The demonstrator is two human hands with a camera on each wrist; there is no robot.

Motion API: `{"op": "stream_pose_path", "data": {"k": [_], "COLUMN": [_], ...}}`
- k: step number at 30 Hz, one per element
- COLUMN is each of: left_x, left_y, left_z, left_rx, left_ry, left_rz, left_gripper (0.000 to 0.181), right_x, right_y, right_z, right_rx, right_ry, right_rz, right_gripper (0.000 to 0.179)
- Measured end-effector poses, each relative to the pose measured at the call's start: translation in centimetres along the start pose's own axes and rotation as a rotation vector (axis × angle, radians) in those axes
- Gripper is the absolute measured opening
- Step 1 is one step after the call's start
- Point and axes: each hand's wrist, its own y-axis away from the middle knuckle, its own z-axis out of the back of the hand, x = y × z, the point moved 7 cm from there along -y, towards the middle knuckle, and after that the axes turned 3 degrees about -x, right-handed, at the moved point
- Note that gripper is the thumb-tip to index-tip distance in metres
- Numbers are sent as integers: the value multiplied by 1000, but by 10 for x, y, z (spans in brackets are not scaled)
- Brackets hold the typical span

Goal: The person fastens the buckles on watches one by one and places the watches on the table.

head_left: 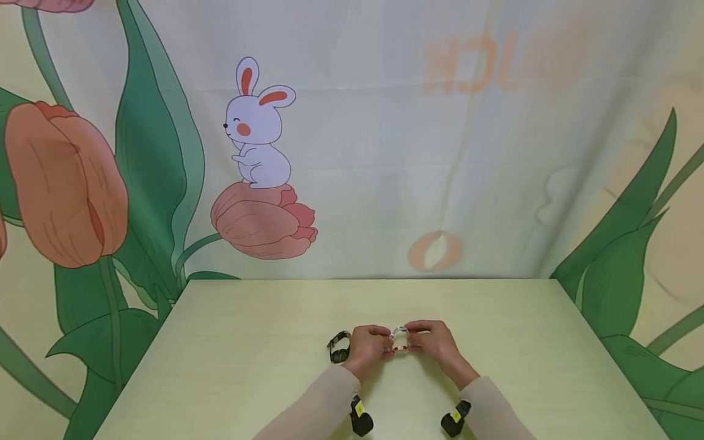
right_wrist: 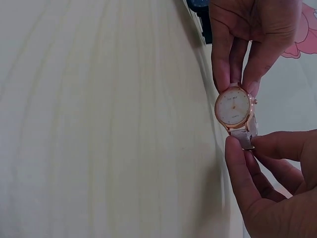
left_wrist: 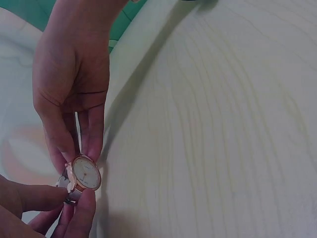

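Note:
Both hands hold a wristwatch (head_left: pixel 400 348) with a rose-gold case, a white dial and a pale strap, its band bent into a loop. In the right wrist view the watch face (right_wrist: pixel 233 107) points toward the camera. My left hand (head_left: pixel 370 350) pinches the strap on one side of the case. From the other side, my right hand (head_left: pixel 438 345) pinches the strap between thumb and fingers. Close beside the left hand, a black watch (head_left: pixel 340 354) rests on the table with its band looped.
The pale wood-grain table (head_left: pixel 247 342) extends around the hands. Behind it hangs a curtain (head_left: pixel 363 153) printed with tulips and a white rabbit. Black camera units (head_left: pixel 361 421) are strapped at both wrists, below the beige sleeves (head_left: pixel 313 406).

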Motion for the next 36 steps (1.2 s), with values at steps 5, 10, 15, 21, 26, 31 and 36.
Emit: {"op": "stream_pose_path", "data": {"k": [5, 10, 15, 21, 26, 31, 36], "left_x": [3, 4, 5, -1, -11, -26, -41], "left_y": [0, 0, -1, -1, 7, 19, 30], "left_z": [0, -1, -2, 1, 4, 7, 16], "left_rx": [-12, -25, -30, -42, -23, 32, 47], "left_ry": [-7, -13, -44, -176, -215, -190, -195], "left_rz": [7, 13, 9, -40, -73, -132, -200], "left_gripper": [25, 23, 17, 15, 20, 23, 23], "right_x": [-6, -9, -6, -4, -3, 4, 15], "right_y": [-4, -6, -5, -3, 0, 3, 12], "right_z": [-1, -2, -1, 4, 8, 9, 12], "right_rx": [-5, -18, -27, -58, -73, -74, -67], "right_ry": [8, 42, 52, 105, 137, 160, 147], "right_rz": [7, 28, 49, 62, 76, 123, 169], "right_gripper": [22, 21, 20, 20, 21, 23, 26]}}
